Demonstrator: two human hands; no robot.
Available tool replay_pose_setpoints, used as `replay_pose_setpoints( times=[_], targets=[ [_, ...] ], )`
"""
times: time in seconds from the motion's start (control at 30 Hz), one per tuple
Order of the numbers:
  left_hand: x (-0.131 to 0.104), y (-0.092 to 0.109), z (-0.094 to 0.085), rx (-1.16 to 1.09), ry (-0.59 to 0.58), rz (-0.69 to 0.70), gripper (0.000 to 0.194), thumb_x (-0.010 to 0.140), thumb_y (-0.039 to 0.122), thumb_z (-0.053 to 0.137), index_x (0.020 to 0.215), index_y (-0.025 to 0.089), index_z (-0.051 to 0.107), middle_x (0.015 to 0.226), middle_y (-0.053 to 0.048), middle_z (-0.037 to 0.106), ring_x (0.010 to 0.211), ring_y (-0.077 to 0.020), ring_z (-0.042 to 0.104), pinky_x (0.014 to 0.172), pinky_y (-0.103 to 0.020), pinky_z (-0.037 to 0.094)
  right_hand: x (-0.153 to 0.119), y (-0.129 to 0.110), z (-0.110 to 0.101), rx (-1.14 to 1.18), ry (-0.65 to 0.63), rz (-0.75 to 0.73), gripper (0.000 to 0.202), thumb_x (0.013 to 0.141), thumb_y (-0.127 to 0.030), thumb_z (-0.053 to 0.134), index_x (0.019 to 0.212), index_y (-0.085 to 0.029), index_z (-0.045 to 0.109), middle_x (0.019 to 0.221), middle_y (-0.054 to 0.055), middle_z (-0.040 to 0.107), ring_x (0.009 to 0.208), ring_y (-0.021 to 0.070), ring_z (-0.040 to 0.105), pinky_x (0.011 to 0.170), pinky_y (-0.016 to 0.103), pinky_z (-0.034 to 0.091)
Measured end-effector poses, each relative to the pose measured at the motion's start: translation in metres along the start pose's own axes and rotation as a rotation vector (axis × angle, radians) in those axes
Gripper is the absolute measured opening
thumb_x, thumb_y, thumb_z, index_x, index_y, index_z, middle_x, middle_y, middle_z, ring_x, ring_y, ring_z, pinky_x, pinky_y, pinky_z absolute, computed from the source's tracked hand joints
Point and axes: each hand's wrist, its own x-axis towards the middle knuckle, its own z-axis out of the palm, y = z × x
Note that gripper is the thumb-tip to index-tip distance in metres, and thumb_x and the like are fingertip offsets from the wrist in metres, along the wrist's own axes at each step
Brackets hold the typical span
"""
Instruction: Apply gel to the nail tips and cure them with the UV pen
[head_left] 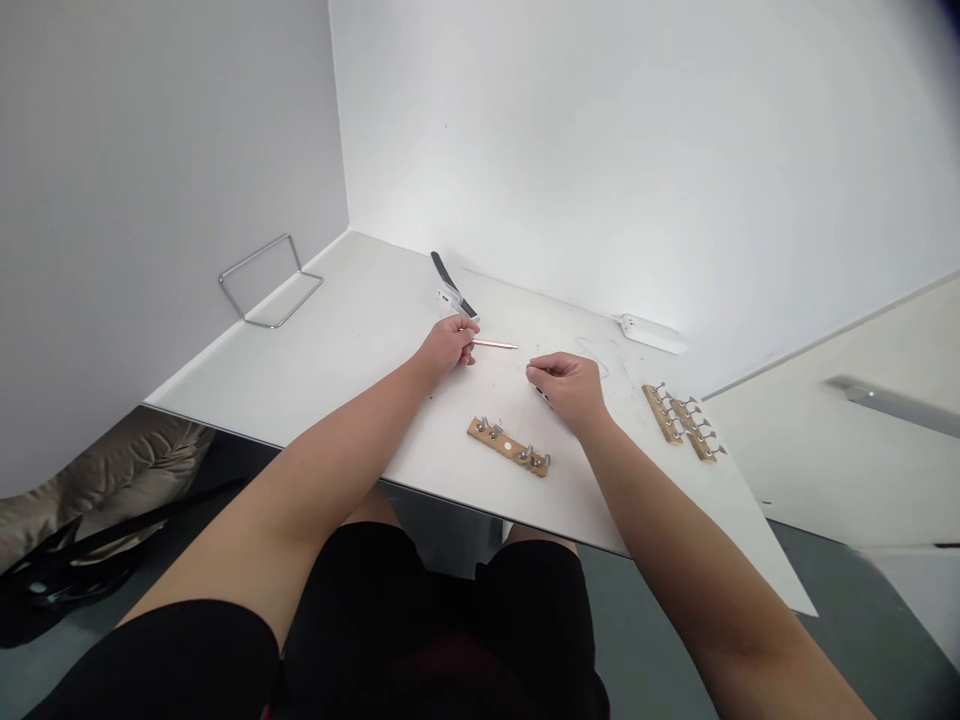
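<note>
My left hand (450, 343) is closed around one end of a slim pink pen-like rod (495, 344). The rod points right across the white table, its pale tip free. A short gap to the right, my right hand (568, 388) hovers low over the tabletop with thumb and fingers pinched. Something small and dark shows beneath its fingers, too hidden to name. Nearer to me lies a wooden strip (508, 446) with several metal hooks at its two ends and a round white spot in its middle.
Two wooden strips (662, 414) with several metal hooks lie at the table's right. A white power strip (651, 334) is by the back wall. Behind my left hand is a black-and-white device (452, 290). A bent wire frame (274, 325) stands against the left panel.
</note>
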Motion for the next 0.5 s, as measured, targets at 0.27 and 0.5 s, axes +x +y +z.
replay_pose_setpoints(
  times=[0.27, 0.5],
  targets=[
    [0.001, -0.001, -0.001, 0.006, 0.002, 0.01, 0.007, 0.073, 0.009, 0.047, 0.073, 0.017, 0.048, 0.041, 0.009, 0.037, 0.033, -0.0029, 0.033, 0.05, -0.022, 0.043, -0.036, -0.037, -0.025, -0.455, -0.469, -0.237, 0.012, 0.07, -0.029, 0.06, 0.068, -0.022, 0.069, 0.067, -0.001, 0.067, 0.062, 0.0138, 0.06, 0.057, 0.025, 0.043],
    [0.004, -0.003, -0.003, 0.023, -0.001, 0.032, 0.007, 0.075, 0.01, 0.047, 0.075, 0.017, 0.048, 0.041, 0.009, 0.037, 0.033, -0.0031, 0.033, 0.05, -0.023, 0.044, -0.046, -0.053, -0.014, -0.741, -0.695, -0.418, 0.027, 0.078, -0.019, 0.045, 0.063, -0.022, 0.068, 0.059, 0.0, 0.062, 0.059, 0.0124, 0.056, 0.057, 0.024, 0.038]
  ],
)
